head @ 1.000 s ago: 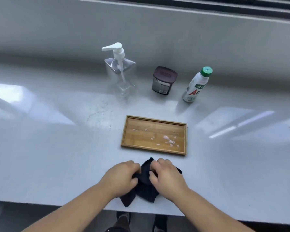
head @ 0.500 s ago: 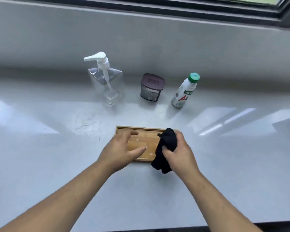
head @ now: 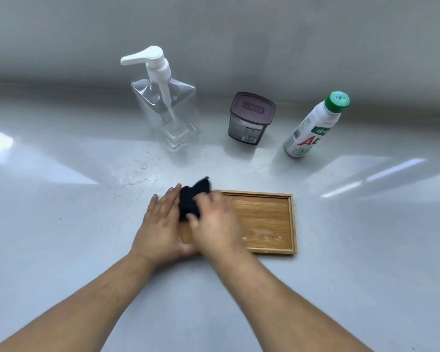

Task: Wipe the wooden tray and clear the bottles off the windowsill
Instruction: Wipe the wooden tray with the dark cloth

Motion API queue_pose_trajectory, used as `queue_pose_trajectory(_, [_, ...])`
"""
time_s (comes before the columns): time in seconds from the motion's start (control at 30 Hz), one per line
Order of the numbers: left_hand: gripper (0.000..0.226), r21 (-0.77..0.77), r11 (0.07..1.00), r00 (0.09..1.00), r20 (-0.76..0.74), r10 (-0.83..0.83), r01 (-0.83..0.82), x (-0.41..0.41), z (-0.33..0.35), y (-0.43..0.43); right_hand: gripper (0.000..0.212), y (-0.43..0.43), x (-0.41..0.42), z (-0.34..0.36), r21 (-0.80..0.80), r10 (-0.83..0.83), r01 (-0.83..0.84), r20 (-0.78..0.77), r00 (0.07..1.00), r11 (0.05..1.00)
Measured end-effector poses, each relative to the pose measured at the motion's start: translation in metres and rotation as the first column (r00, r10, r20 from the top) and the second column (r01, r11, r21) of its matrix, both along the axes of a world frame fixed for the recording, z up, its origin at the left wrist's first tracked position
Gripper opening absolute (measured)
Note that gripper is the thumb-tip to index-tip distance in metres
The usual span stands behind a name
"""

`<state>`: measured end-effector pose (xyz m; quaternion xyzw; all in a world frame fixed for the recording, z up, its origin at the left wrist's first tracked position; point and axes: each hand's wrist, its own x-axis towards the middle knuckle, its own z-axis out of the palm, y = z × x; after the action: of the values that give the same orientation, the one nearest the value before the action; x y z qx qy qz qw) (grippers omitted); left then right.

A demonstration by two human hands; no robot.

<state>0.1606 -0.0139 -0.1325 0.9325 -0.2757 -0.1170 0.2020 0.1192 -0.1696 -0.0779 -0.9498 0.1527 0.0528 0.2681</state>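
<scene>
On the windowsill [head: 61,250], the right hand [head: 214,224] gripping a dark cloth [head: 191,201] has swept to the wooden tray's [head: 264,219] left end, left hand [head: 160,229] flat bracing it; residue remains.

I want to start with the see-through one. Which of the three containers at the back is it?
The pump bottle on the left: clear walls, white pump. The dark-lidded jar and green-capped white bottle are opaque.

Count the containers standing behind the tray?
3, all in a row behind the wooden tray: clear pump bottle on the left, dark-lidded jar in the middle, white bottle with green cap on the right. None looks hidden.
</scene>
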Motion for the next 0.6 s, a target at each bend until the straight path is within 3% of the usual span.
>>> queue_pose_trajectory(0.07, [0.116, -0.024, 1.000, 1.000, 0.022, 0.015, -0.014, 0.001, -0.001, 0.000, 0.033, 0.005, -0.009, -0.001, 0.033, 0.087, -0.087, -0.013, 0.996, 0.996])
queue_pose_trajectory(0.17, [0.144, 0.048, 0.999, 1.000, -0.015, -0.010, 0.011, 0.002, 0.003, 0.002, 0.032, -0.046, -0.041, 0.005, -0.008, 0.123, -0.124, -0.077, 0.989, 0.992])
queue_pose_trajectory(0.27, [0.152, 0.084, 0.996, 0.999, -0.037, -0.012, 0.015, 0.004, 0.005, 0.002, 0.034, -0.114, -0.066, 0.010, -0.082, -0.114, 0.104, -0.124, 0.986, 0.991])
queue_pose_trajectory(0.37, [0.151, 0.101, 0.995, 0.999, -0.046, -0.013, 0.018, 0.004, 0.006, 0.002, 0.033, -0.117, -0.057, 0.008, -0.160, -0.286, 0.266, -0.111, 0.952, 0.950])
queue_pose_trajectory(0.5, [0.149, 0.094, 0.995, 1.000, -0.020, -0.023, 0.024, 0.004, 0.003, 0.000, 0.031, -0.036, -0.040, 0.004, -0.078, 0.022, -0.026, -0.050, 0.999, 0.997])
queue_pose_trajectory(0.6, [0.147, 0.084, 0.996, 1.000, -0.004, -0.015, 0.015, 0.004, 0.002, 0.000, 0.034, -0.025, -0.058, 0.007, 0.010, 0.218, -0.218, -0.052, 0.974, 0.976])
